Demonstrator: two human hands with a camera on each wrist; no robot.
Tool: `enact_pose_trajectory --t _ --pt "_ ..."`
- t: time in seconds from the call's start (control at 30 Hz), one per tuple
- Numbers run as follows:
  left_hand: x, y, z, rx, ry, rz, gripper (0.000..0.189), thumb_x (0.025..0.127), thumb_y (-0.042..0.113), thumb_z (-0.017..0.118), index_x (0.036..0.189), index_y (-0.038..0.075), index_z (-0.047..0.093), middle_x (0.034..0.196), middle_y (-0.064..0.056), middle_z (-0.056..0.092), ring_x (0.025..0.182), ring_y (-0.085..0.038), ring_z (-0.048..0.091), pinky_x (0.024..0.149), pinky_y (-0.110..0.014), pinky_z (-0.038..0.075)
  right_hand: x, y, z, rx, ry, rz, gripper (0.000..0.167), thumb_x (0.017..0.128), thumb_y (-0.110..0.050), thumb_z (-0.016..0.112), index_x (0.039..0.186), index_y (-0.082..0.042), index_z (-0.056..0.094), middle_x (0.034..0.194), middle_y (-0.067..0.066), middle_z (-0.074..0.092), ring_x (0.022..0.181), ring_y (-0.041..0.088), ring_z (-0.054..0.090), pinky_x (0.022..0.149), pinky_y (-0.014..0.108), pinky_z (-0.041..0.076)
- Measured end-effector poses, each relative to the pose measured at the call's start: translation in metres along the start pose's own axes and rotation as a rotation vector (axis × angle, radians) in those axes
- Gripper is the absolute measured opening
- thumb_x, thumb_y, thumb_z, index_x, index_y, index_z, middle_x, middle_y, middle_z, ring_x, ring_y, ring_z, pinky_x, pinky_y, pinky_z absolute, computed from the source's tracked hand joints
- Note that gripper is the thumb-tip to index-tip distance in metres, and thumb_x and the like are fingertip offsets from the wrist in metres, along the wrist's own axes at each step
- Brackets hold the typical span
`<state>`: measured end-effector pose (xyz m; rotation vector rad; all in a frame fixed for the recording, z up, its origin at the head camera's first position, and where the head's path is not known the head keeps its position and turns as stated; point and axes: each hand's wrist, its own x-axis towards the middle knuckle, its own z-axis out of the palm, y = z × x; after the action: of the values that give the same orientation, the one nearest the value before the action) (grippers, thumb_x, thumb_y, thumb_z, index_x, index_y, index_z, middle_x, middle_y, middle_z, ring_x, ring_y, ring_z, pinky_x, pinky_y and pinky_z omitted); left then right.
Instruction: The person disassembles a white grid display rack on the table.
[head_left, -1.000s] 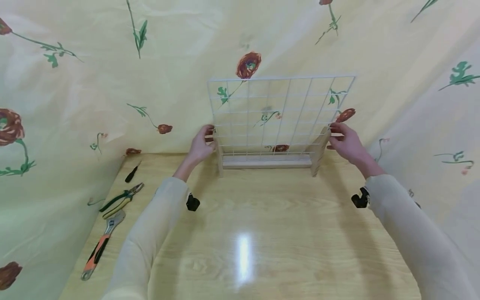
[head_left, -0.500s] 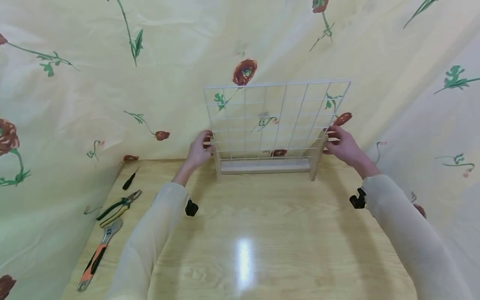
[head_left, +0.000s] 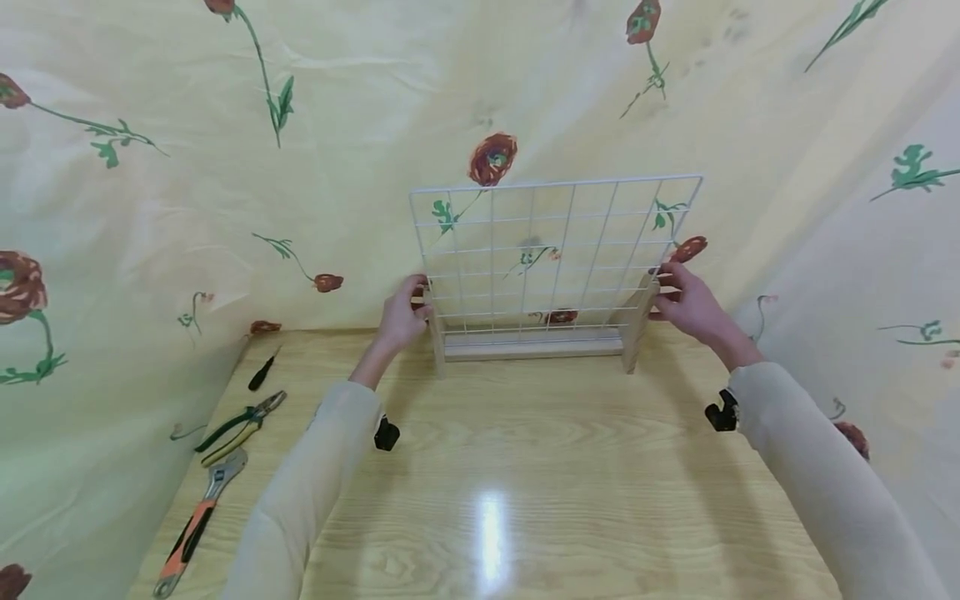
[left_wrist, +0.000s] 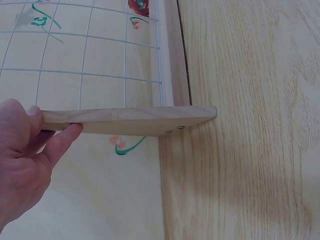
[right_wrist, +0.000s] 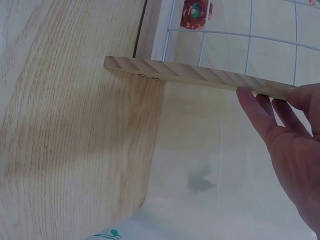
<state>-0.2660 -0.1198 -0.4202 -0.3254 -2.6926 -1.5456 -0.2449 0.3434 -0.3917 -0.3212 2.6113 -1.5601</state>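
Note:
A wire grid rack stands upright against the back wall covering, with a white wire panel (head_left: pixel 570 182), two wooden side boards and a pale crossbar (head_left: pixel 532 345) low down. My left hand (head_left: pixel 401 318) grips the upper part of the left side board (left_wrist: pixel 125 116). In the left wrist view its fingers lie on both sides of the board's end. On the opposite side, my right hand (head_left: pixel 693 307) pinches the upper end of the right side board (right_wrist: pixel 200 75) between thumb and fingers. Two small screw heads (right_wrist: pixel 149 77) show low on that board's outer face.
Along the left edge of the wood-grain table (head_left: pixel 525 442) lie a small black-handled screwdriver (head_left: pixel 261 374), pliers (head_left: pixel 243 428) with green and yellow handles, and an orange-and-black adjustable wrench (head_left: pixel 197 527). Flower-patterned covering (head_left: pixel 360 208) rises at the back and both sides.
The head view has tilted slightly upward, so the whole scene sits lower in it. Both hands keep their hold on the side boards, and the rack stays in place.

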Motion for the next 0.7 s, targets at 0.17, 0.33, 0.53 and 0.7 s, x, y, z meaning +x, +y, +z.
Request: enact_pose_trajectory --t 0.17,0.33,0.53,0.7 --pt "-0.004 0.003 0.001 0.053 -0.008 0.001 0.054 0.094 -0.014 0.056 0.144 0.000 0.043 0.130 -0.028 0.056 0.111 -0.044 0.062 0.090 -0.043 0.058 0.001 0.000 0.000 -0.013 -0.015 0.023 0.052 0.099 0.011 0.043 0.147 0.011 0.023 0.142 0.042 0.031 0.123 0.059 0.043 0.084 0.041 0.059" --pt "-0.009 0.005 0.001 0.093 -0.005 0.007 0.056 0.093 -0.014 0.057 0.145 0.000 0.042 0.130 -0.028 0.056 0.110 -0.044 0.063 0.089 -0.043 0.058 -0.001 0.001 0.000 -0.002 -0.030 0.041 0.053 0.099 0.011 0.044 0.147 0.011 0.022 0.142 0.042 0.031 0.124 0.059 0.042 0.085 0.043 0.058" --pt "-0.014 0.001 0.002 0.106 0.000 0.025 0.056 0.092 -0.015 0.057 0.144 0.000 0.042 0.128 -0.028 0.057 0.108 -0.044 0.064 0.089 -0.042 0.058 -0.005 0.003 0.000 -0.016 -0.039 0.023 0.052 0.099 0.011 0.044 0.146 0.012 0.023 0.141 0.042 0.032 0.122 0.060 0.043 0.084 0.043 0.058" --pt "-0.018 0.002 0.001 0.096 0.019 0.029 0.056 0.092 -0.015 0.058 0.144 0.000 0.044 0.127 -0.028 0.058 0.107 -0.043 0.065 0.088 -0.042 0.058 -0.006 0.002 0.000 -0.014 -0.045 0.012 0.052 0.099 0.012 0.044 0.146 0.012 0.023 0.140 0.042 0.032 0.121 0.060 0.043 0.083 0.042 0.058"
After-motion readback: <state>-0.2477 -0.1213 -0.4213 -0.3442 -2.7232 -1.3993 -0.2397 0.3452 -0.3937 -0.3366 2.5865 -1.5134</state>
